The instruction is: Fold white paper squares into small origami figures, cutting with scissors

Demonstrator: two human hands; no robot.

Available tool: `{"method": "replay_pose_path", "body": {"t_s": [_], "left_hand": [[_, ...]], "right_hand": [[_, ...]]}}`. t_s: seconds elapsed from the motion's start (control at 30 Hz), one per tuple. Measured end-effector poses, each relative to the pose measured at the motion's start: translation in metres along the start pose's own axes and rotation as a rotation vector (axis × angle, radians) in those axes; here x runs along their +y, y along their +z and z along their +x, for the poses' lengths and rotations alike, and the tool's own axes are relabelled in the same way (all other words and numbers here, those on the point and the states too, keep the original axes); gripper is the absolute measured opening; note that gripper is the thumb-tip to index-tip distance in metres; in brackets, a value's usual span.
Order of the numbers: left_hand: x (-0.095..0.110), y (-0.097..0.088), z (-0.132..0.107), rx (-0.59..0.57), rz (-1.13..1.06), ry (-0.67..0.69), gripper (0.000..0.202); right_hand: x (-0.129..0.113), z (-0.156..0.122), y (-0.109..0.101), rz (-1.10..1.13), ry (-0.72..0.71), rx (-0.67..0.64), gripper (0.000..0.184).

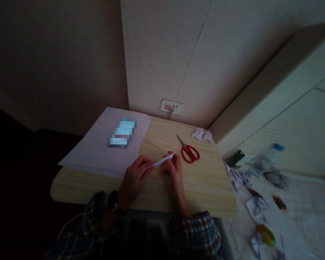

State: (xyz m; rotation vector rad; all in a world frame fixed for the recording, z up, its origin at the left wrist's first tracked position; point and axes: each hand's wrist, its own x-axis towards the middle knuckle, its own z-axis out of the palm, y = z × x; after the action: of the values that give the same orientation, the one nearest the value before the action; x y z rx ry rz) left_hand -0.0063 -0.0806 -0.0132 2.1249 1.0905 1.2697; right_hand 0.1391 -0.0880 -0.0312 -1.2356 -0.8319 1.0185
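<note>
A narrow piece of folded white paper [160,161] is held slanting above the table, its right end higher than its left. My left hand [135,177] grips the lower left end, fingers closed on it. At the other end, my right hand [173,168] pinches the paper between thumb and fingers. Just beyond my right hand lie red-handled scissors [189,151], blades pointing away toward the wall. Left of my hands, a stack of white paper sheets [97,133] covers that side of the table, with a lit phone [122,133] on top, its screen blurred.
Folded paper shapes [202,135] sit at the far right corner of the wooden table [206,187]. A wall socket [172,107] has a plug in it. On the white surface at right are more paper pieces [257,209] and a clear plastic bottle [268,157] with a blue cap.
</note>
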Motion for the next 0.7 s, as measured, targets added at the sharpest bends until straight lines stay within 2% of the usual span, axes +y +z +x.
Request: {"method": "replay_pose_path", "body": {"t_s": [0.23, 0.47, 0.7], "left_hand": [[-0.0037, 0.0042, -0.0005, 0.013, 0.025, 0.034, 0.023], [-0.0049, 0.0077, -0.0010, 0.006, 0.027, 0.028, 0.017], [-0.0023, 0.0031, 0.0013, -0.052, -0.082, -0.208, 0.019]], "right_hand": [[-0.0040, -0.0051, 0.0027, -0.003, -0.013, -0.010, 0.041], [-0.0075, -0.0069, 0.0077, -0.019, 0.011, -0.013, 0.062], [-0.0007, -0.0056, 0.0100, -0.052, 0.030, -0.031, 0.092]]}}
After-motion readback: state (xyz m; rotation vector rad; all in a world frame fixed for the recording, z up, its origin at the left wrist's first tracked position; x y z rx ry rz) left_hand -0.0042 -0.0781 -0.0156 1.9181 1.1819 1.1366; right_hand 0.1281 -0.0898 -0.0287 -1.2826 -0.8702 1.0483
